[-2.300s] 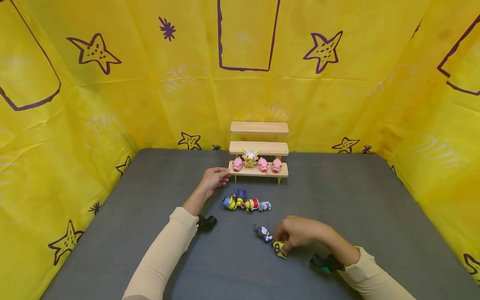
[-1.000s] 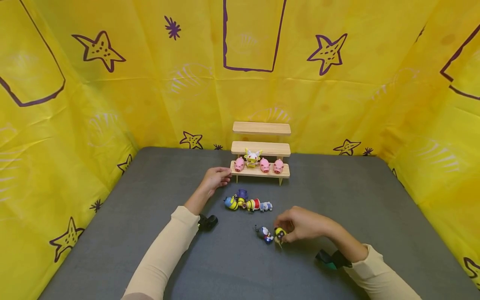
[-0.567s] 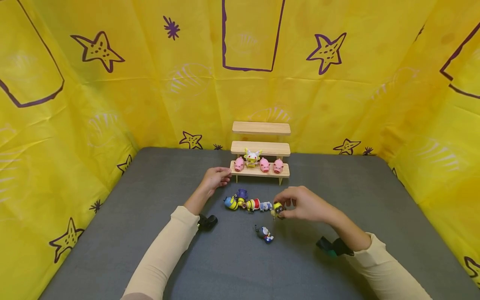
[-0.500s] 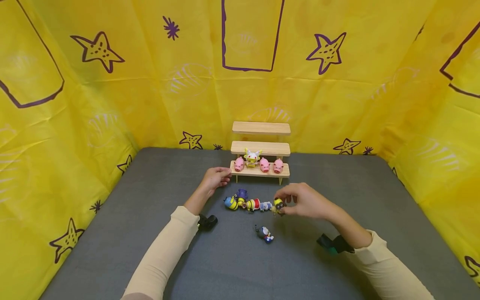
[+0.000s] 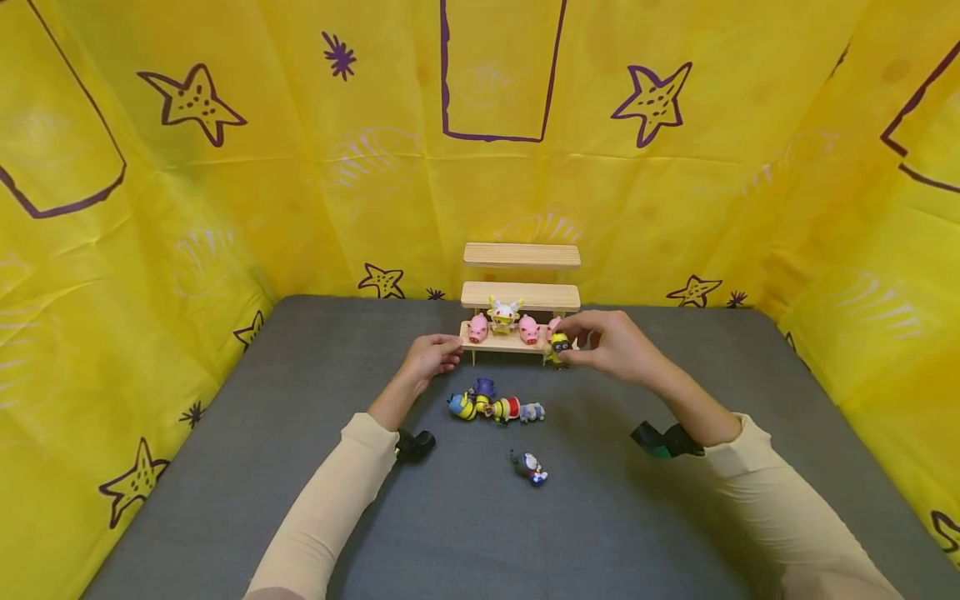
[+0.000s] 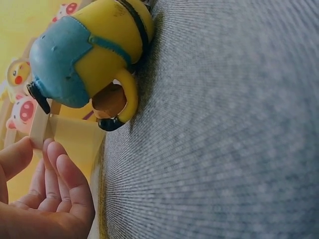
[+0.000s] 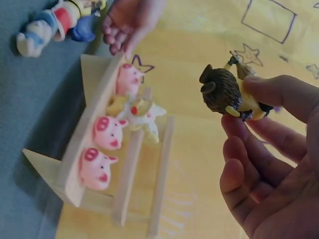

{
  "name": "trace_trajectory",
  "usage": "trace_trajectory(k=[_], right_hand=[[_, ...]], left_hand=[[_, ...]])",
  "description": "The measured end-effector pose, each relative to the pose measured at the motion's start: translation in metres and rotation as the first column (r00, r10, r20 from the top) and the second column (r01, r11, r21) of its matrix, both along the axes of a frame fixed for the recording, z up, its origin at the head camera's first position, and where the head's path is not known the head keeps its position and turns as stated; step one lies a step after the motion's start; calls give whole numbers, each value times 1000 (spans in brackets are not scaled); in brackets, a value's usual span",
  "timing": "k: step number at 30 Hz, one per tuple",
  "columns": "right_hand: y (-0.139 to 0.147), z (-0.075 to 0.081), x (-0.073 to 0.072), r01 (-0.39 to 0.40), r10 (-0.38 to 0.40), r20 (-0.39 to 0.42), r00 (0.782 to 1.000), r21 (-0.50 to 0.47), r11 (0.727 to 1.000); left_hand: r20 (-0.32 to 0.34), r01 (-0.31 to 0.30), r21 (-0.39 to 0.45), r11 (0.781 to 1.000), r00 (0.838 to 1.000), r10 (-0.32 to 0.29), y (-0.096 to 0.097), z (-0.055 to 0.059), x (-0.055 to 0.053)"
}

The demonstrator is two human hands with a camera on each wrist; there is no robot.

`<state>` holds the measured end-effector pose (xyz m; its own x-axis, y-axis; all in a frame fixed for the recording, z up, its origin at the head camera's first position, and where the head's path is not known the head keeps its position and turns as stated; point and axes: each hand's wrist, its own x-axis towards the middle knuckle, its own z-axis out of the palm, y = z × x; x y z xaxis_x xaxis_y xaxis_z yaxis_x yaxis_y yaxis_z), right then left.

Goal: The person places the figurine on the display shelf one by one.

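Note:
My left hand [image 5: 430,358] pinches the left end of the lowest step of a three-step wooden display stand [image 5: 520,295]; the left wrist view shows thumb and fingers at that corner. With thumb and fingertips my right hand [image 5: 621,348] holds a small yellow minion figurine [image 7: 219,92] with goggles and brown furry parts, in front of the right end of the lowest step. On that step sit several toys: pink pigs [image 5: 529,330] and a white-and-yellow horned figurine [image 5: 503,314]. In the head view the held minion partly covers the rightmost pig [image 7: 98,169].
Below the stand lie a blue-and-yellow minion figurine [image 6: 75,55], a purple one [image 5: 483,388], a red-and-yellow one [image 5: 506,408] and a blue-white figurine [image 5: 532,412]. Nearer, a dark figurine [image 5: 529,469] lies alone on the grey table [image 5: 465,533]. Yellow cloth [image 5: 360,200] surrounds the table.
My right hand has picked the minion figurine up from beside the dark figurine and carried it away from me to the stand's lowest step. My left hand has stayed at the stand.

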<state>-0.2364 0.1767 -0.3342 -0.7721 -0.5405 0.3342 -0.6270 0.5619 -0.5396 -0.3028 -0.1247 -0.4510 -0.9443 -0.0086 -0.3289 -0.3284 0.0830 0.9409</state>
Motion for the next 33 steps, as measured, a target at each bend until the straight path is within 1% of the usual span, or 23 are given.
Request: trace_trajectory(k=[5,7,12,16,20,23,27,33], right_hand=[[-5,10,-12,26,-26,48,999,-6,1000],[-8,14,-15,27,-26,54,998,-7,1000],[-14,23,-27,29,-28,42,999,-33,999],[-21,28,-39,64,-64,9,998,-36,997],[-27,30,-52,124,-124,-12,992,-27,992],[-33,30,-61,154,-154,-15,988,-17,988],[-39,28,-74,160,-160,-12,987,12,987],[-50,31,-90,163,-165,32,986,61,985]], left_hand=[[3,0,-7,1000,1000,0,0,1,0],[2,1,-8,1000,1000,-1,0,1,0],[-1,2,-10,1000,1000,-2,-1,2,1],[-3,2,-10,1000,1000,-2,-1,2,1],[-1,-1,-7,1000,1000,1,-1,2,1],[2,-5,-2,1000,1000,5,-1,2,1],[-4,-1,0,1000,1000,1,0,2,2],[-9,0,4,1000,1000,0,-1,2,2]])
